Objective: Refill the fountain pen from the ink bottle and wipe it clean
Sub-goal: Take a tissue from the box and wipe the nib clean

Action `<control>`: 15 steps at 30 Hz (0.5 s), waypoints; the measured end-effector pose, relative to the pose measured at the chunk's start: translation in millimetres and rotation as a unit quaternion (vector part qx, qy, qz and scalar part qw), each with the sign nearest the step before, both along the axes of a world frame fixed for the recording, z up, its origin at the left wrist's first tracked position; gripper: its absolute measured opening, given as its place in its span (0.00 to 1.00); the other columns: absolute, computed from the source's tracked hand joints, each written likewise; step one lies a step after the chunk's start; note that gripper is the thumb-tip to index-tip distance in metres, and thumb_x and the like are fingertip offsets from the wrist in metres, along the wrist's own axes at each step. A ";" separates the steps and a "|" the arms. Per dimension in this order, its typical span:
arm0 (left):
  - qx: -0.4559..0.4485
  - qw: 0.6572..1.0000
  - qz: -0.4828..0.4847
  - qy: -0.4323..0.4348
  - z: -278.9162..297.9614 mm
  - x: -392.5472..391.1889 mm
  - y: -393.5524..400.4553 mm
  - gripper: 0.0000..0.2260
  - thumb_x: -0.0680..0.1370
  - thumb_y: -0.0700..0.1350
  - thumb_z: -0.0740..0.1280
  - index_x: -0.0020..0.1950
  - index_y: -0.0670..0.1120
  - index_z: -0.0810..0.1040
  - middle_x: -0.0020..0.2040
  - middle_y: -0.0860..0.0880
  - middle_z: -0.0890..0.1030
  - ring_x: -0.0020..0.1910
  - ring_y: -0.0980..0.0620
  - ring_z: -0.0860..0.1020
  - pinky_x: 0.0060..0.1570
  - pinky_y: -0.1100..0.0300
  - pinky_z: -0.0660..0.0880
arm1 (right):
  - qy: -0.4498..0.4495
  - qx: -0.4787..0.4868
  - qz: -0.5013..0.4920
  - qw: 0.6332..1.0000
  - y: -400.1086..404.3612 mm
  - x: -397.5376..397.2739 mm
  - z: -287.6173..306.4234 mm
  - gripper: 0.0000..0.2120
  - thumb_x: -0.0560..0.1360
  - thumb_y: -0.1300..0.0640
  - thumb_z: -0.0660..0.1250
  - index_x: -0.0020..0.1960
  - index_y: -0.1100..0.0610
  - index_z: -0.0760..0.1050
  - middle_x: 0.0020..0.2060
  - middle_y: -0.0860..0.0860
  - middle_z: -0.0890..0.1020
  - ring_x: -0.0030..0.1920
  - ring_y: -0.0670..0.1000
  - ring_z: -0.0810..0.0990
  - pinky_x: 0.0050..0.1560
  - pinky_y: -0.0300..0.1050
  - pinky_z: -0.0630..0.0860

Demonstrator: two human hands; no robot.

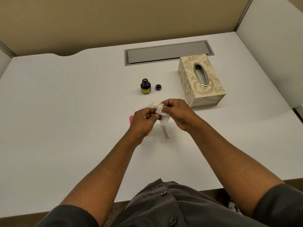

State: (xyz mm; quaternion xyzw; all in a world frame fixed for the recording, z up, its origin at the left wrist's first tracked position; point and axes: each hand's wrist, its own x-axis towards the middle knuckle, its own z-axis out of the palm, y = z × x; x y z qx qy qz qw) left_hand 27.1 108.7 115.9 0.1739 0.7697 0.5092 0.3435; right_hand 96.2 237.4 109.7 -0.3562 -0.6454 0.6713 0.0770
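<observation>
My left hand (142, 120) and my right hand (176, 112) meet above the middle of the white desk, both pinching a crumpled white tissue (158, 108). The tissue wraps whatever pen part lies between the fingers; that part is hidden. A pinkish metallic pen barrel (166, 131) lies on the desk just below the hands. A pink pen piece (130, 119) peeks out left of my left hand. The open ink bottle (145, 86) stands further back, with its cap (158, 87) lying beside it on the right.
A patterned cream tissue box (200, 81) sits at the right, behind my right hand. A grey cable hatch (167, 52) is set into the desk at the back. Beige partition walls enclose the desk.
</observation>
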 end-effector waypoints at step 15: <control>-0.038 0.998 -0.024 0.053 -5.4 0.1 1.0 0.08 0.78 0.40 0.66 0.55 0.45 0.82 0.45 0.51 0.84 0.48 0.54 0.81 0.49 0.63 0.74 | -0.067 0.058 0.068 0.994 8.0 -1.2 10.9 0.05 0.74 0.66 0.69 0.48 0.62 0.81 0.40 0.53 0.83 0.43 0.51 0.80 0.48 0.47 0.78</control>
